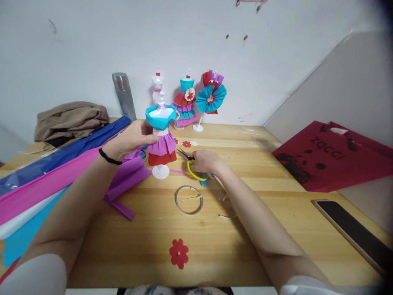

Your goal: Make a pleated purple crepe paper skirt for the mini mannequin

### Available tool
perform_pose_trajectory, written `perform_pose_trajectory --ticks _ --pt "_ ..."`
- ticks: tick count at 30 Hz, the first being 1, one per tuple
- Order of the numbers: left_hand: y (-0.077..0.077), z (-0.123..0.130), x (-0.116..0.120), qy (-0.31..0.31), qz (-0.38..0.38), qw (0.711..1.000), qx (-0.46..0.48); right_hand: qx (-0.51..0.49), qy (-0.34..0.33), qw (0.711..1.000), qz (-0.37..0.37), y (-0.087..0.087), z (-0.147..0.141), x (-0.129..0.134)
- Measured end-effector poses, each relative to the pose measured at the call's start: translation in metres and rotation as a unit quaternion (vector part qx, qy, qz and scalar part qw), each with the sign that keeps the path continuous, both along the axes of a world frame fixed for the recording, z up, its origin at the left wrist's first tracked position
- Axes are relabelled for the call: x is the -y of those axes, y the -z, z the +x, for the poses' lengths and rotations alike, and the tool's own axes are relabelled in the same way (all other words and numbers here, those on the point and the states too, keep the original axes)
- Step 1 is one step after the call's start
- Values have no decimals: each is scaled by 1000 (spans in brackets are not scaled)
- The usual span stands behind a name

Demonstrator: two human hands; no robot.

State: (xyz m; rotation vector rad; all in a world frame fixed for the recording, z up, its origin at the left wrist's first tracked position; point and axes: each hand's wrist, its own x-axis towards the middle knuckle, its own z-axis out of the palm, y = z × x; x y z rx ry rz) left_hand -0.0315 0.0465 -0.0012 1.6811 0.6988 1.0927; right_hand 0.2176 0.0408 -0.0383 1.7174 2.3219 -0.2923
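My left hand [139, 137] is closed around the waist of a small white dress-form mannequin [161, 112]. A turquoise crepe-paper top [161, 122] wraps its chest, and below the waist hangs a purple ruffle [162, 144] over a red layer [162, 159]. The mannequin's round white base [161, 172] shows underneath. To its right, my right hand [204, 160] grips scissors [196, 174] with yellow handles, their dark blades pointing left toward the skirt. Nearby on the table lie a ring of narrow tape [188, 200] and a thin purple strip [177, 171].
Dressed mannequins [185, 102] and a grey flask [123, 96] stand along the wall. Crepe-paper rolls [76, 168] and brown cloth [70, 122] fill the left. A red paper flower [179, 254] lies in front; a red bag [334, 157] and a phone [350, 229] are at right.
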Motion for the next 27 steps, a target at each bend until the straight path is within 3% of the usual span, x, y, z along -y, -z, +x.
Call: perform_pose_trajectory --ticks 5,9,16,21,25,27 --pt "-1 1 3 -5 28 1000 7 -3 -29 1000 -2 6 -4 3" --pt "-2 1 6 -19 9 1000 -4 -1 -42 999 8 6 -4 4" --pt "-5 -3 9 17 -23 1000 3 -15 -65 997 39 -12 0 11" --pt "-6 -2 7 -13 -41 999 20 -112 -185 976 -37 -23 1 23" --pt "-11 -3 9 29 -29 999 -26 -107 -224 959 -134 -14 -7 22" --pt "-16 -7 10 37 -11 998 -47 -85 -242 956 -146 -7 -12 21"
